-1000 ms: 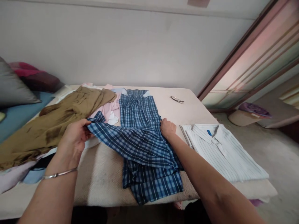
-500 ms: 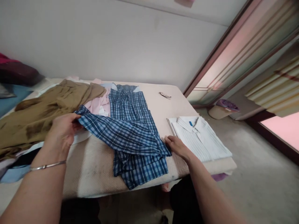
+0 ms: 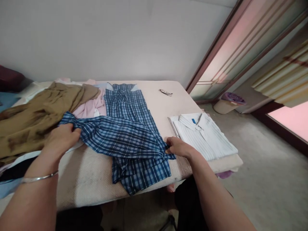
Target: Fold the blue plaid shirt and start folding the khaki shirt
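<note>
A blue plaid shirt lies across the padded table, its body running away from me and one sleeve stretched sideways over it. My left hand, with a bangle at the wrist, is closed on the cuff end of that sleeve. At the shirt's right edge my right hand pinches the plaid cloth near the sleeve's shoulder end. Just right of this hand rests a folded white striped shirt with a blue collar label.
A heap of clothes with brown trousers and a pink garment lies at left. Eyeglasses sit toward the back of the table. A lined waste bin stands on the floor at right, beyond the table's edge.
My left hand has drawn the sleeve end further left, and the sleeve is straighter. My right hand has gone from resting at the shirt's edge to pinching its cloth. The view shifted slightly.
</note>
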Tool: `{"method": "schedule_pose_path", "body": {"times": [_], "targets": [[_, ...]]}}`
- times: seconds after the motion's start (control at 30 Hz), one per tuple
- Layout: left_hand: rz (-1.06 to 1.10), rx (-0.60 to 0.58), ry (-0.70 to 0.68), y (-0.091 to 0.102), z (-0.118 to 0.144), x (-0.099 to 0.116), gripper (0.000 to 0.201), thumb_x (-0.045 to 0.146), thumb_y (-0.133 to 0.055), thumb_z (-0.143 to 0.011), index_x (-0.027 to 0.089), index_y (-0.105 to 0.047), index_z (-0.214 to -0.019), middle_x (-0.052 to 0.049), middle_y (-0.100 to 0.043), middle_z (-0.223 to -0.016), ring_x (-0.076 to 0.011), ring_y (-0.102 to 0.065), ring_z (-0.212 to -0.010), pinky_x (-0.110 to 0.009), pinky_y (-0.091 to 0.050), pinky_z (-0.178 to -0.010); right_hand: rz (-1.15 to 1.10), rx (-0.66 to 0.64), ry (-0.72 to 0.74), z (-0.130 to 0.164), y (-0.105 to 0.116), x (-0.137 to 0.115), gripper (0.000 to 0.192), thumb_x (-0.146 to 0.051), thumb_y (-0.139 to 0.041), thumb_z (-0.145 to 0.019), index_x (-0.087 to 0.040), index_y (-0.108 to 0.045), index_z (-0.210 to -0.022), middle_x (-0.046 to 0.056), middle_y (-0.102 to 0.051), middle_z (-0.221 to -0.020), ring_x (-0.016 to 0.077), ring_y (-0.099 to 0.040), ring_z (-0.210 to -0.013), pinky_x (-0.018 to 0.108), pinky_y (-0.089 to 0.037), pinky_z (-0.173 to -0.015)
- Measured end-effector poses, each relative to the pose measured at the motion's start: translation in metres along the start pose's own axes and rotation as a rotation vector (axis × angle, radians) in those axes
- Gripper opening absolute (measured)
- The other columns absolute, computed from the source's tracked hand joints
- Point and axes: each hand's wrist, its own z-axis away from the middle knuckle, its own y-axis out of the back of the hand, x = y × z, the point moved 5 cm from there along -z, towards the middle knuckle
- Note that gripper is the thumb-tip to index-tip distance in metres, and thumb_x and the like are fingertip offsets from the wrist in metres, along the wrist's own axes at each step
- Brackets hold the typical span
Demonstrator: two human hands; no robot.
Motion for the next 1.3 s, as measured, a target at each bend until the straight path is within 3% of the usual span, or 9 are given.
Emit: {"method": "schedule_pose_path", "body": {"times": [0.1,0.17,0.33,0.4,0.53,0.63,0.8,1.03,1.3], "targets": [[-0.517,0.108,-0.172,-0.002,0.017,0.018,0.044,0.037,-0.085,-0.057,0.022,-0.044,-0.059,0.001,-0.043,-0.053,-0.0346,-0.063,-0.080,-0.039,-0.050,-0.073,0.049,-0.012,-0.015,-0.002,0.001,0.003,0.020,-0.022,-0.078,-0.070,-0.018,-0.065,-0.085,0.003,-0.069,-0.086,0.0173,-0.062,-0.078,0.025,-0.039,-0.062],[-0.722,0.030,-0.307,-0.021,0.042,0.037,0.039,0.047,-0.077,-0.069,0.023,-0.046,-0.068,-0.005,-0.055,-0.065,-0.0370,-0.064,-0.082,-0.045,-0.049,-0.077,0.005,-0.010,0.013,-0.004,0.002,0.003,0.020,-0.032,-0.076,-0.076,-0.018,-0.065,-0.085,0.003,-0.070,-0.086,0.0179,-0.063,-0.078,0.026,-0.040,-0.062],[-0.756,-0.859,-0.678,-0.109,0.154,0.055,0.025,0.045,-0.066,-0.081,0.025,-0.060,-0.093,-0.009,-0.067,-0.101,-0.0298,-0.065,-0.092,-0.040,-0.048,-0.079,-0.091,-0.060,0.025,-0.007,-0.002,0.002,0.024,-0.025,-0.078,-0.070,-0.018,-0.068,-0.091,0.004,-0.073,-0.095,0.0194,-0.066,-0.086,0.025,-0.044,-0.065],[-0.794,-0.998,-0.727,-0.127,0.189,0.050,0.033,0.039,-0.072,-0.076,0.024,-0.062,-0.103,-0.012,-0.064,-0.113,-0.0307,-0.063,-0.101,-0.041,-0.049,-0.082,-0.061,-0.080,0.020,-0.007,-0.003,0.000,0.030,-0.016,-0.077,-0.065,-0.019,-0.069,-0.094,0.004,-0.073,-0.096,0.0195,-0.067,-0.087,0.025,-0.045,-0.067],[-0.843,-0.994,-0.745,-0.128,0.196,0.045,0.028,0.026,-0.067,-0.076,0.023,-0.061,-0.104,-0.012,-0.064,-0.114,-0.0296,-0.062,-0.103,-0.040,-0.048,-0.081,0.062,-0.060,0.012,-0.006,-0.001,-0.002,0.028,-0.014,-0.077,-0.064,-0.019,-0.070,-0.092,0.003,-0.072,-0.093,0.0192,-0.067,-0.085,0.025,-0.044,-0.066],[-0.773,-0.904,-0.689,-0.110,0.156,0.051,0.009,0.024,-0.054,-0.085,0.025,-0.059,-0.092,-0.006,-0.068,-0.099,-0.0245,-0.065,-0.089,-0.036,-0.045,-0.075,0.161,-0.032,-0.051,-0.004,0.005,0.005,0.024,-0.025,-0.081,-0.067,-0.019,-0.070,-0.088,0.004,-0.071,-0.090,0.0202,-0.066,-0.083,0.027,-0.041,-0.063],[-0.863,-0.609,-0.568,-0.081,0.102,0.054,0.014,0.021,-0.048,-0.087,0.025,-0.061,-0.092,-0.004,-0.070,-0.088,-0.0251,-0.066,-0.084,-0.034,-0.040,-0.070,0.096,-0.075,0.011,-0.005,0.003,0.005,0.030,-0.033,-0.083,-0.068,-0.021,-0.070,-0.093,0.003,-0.072,-0.093,0.0198,-0.065,-0.083,0.027,-0.041,-0.065],[-0.757,-0.960,-0.695,-0.103,0.136,0.042,0.033,0.013,-0.053,-0.080,0.025,-0.066,-0.108,-0.005,-0.072,-0.106,-0.0239,-0.066,-0.099,-0.033,-0.045,-0.081,0.255,-0.075,-0.053,-0.002,0.002,-0.002,0.029,-0.035,-0.084,-0.068,-0.023,-0.066,-0.088,0.004,-0.072,-0.094,0.0231,-0.065,-0.086,0.029,-0.037,-0.063],[-0.932,-0.925,-0.770,-0.118,0.141,0.021,0.037,0.009,-0.052,-0.076,0.022,-0.063,-0.109,-0.010,-0.066,-0.107,-0.0290,-0.065,-0.098,-0.039,-0.047,-0.080,-0.085,0.134,0.010,-0.004,0.020,0.004,0.016,-0.029,-0.073,-0.078,-0.020,-0.060,-0.077,0.001,-0.066,-0.070,0.0158,-0.062,-0.066,0.027,-0.039,-0.059]]}}
